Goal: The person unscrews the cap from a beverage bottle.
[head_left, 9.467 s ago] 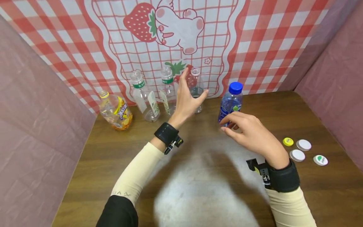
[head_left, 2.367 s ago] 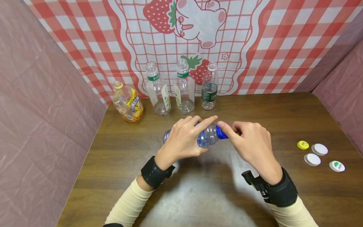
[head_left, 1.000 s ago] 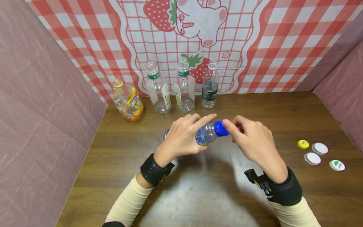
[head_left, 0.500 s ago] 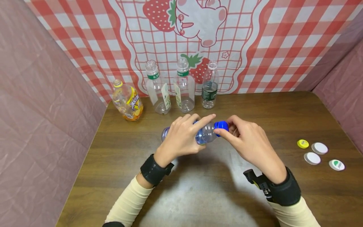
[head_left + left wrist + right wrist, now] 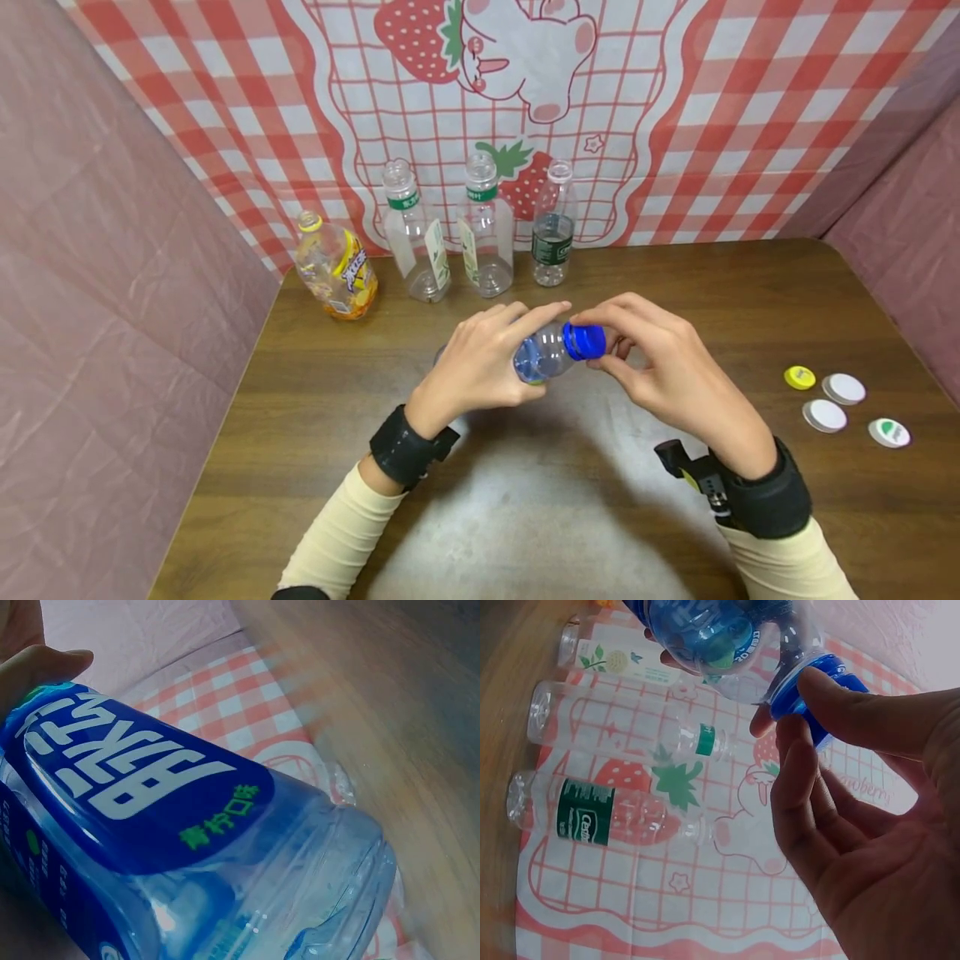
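Note:
My left hand (image 5: 480, 358) grips a clear plastic drink bottle (image 5: 551, 350) with a blue label, tipped over sideways above the table. Its neck points right, and a blue cap (image 5: 588, 340) sits on it. My right hand (image 5: 667, 358) pinches that cap between thumb and fingers; the right wrist view shows the thumb (image 5: 855, 705) lying across the cap's side. Large white characters cover the label (image 5: 142, 772) in the left wrist view, where the bottle's base points away from the hand. My palm hides the bottle's middle in the head view.
Along the back stand capless bottles: a yellow-labelled one (image 5: 337, 267), two with green neck bands (image 5: 416, 242) (image 5: 486, 237), and a smaller green-labelled one (image 5: 552, 237). Several loose caps, one yellow (image 5: 799, 377), others white (image 5: 843, 388), lie at right. A checked cloth (image 5: 735, 125) hangs behind.
Earlier the blue-capped bottle stood upright at the back; now it is tipped in my left hand. Over the last second my right fingers have shifted around the cap while the left hand barely moved.

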